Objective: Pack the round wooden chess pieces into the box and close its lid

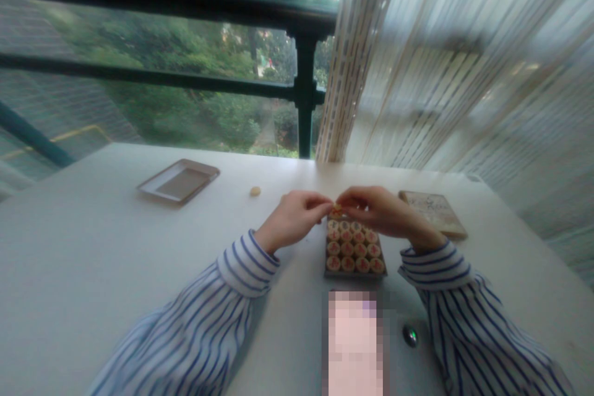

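A round wooden xiangqi piece (336, 208) is pinched between the fingertips of both my hands, over the far end of a shallow box (355, 275). My left hand (296, 215) comes in from the left, closed with thumb and fingers together at the piece. From the other side, my right hand (380, 211) is closed on it too, covering the box's far right corner. Rows of round xiangqi pieces (354, 249) with red characters fill the near part of the box; darker-marked ones sit farther back. What lies beneath my fingers is partly hidden.
A single piece (255, 191) lies left of my hands on the white table (195, 272). Farther left is a shallow clear tray (179, 181); a patterned flat box lid (434, 215) is at the right. A small dark oval object (411, 335) with a green light sits nearby.
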Demonstrator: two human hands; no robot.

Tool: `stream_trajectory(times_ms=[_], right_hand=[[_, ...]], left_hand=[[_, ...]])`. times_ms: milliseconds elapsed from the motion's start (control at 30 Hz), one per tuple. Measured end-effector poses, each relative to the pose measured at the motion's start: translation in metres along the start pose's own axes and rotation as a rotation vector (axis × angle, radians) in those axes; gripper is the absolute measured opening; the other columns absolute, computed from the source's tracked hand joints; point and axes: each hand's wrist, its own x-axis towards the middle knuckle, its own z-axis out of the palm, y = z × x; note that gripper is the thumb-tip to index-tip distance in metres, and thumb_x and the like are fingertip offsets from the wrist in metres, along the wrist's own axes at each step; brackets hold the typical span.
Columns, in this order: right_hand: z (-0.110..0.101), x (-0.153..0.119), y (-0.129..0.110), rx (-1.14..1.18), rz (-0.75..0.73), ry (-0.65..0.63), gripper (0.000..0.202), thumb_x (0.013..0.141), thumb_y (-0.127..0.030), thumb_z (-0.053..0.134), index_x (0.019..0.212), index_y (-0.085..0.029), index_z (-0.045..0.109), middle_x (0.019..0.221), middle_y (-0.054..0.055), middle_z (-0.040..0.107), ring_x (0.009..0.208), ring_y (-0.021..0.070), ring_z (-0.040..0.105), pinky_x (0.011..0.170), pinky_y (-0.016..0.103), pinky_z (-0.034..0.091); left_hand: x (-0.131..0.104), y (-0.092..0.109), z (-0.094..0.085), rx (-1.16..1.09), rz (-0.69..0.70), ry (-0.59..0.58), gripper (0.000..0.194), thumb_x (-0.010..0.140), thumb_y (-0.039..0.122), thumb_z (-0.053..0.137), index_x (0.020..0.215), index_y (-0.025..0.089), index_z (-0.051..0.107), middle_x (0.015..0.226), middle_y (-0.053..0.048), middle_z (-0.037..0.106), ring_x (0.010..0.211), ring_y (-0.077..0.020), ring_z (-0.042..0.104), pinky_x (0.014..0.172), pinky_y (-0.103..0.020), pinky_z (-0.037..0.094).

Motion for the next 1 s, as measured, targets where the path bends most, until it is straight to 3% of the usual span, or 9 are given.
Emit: stream_trajectory(times_ms=[400,1000], right_hand=[[0.001,0.001,0.003,0.011,-0.014,-0.021,0.018,0.078,-0.023,0.054,0.090,-0.017,0.065,0.075,0.002,0.066,0.066,0.0105,0.056,0.062,0.022,0.041],[0.002,0.003,0.001,0.087,0.011,0.056,0.017,0.079,-0.026,0.054,0.087,-0.016,0.065,0.076,0.002,0.068,0.066,0.0109,0.058,0.061,0.023,0.043]], left_hand=[[0.001,-0.005,0.000,0.026,-0.009,-0.027,0.034,0.081,0.043,0.047,0.090,0.017,0.068,0.078,-0.005,0.069,0.068,-0.0153,0.062,0.065,-0.027,0.046],[0.001,0.005,-0.005,-0.165,-0.070,-0.087,0.034,0.078,0.041,0.052,0.091,0.013,0.067,0.082,-0.008,0.069,0.062,-0.0128,0.059,0.060,-0.026,0.046]])
